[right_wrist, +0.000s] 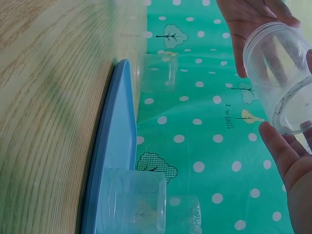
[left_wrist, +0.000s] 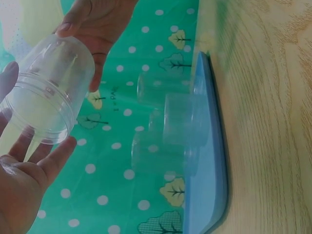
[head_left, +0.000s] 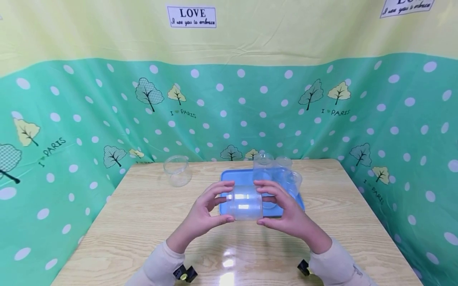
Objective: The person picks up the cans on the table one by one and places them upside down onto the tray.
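Between both hands lies a clear plastic jar point(head_left: 246, 203), turned on its side above the table. My left hand point(head_left: 204, 214) grips the threaded mouth end, thumb below and fingers above. On the flat base end, my right hand point(head_left: 291, 212) holds in the same way. The left wrist view looks into the mouth of the jar point(left_wrist: 58, 87), which has no lid on. In the right wrist view the round base of the jar point(right_wrist: 297, 105) faces the camera. Behind the hands is a blue tray point(head_left: 236, 174), partly hidden by them and the held jar.
Several more clear jars point(head_left: 262, 163) stand on the blue tray, mostly toward its right and back. Another clear jar point(head_left: 180, 176) stands alone on the wooden table point(head_left: 143, 222) at the back left. A patterned cloth point(head_left: 229, 115) hangs behind and on both sides.
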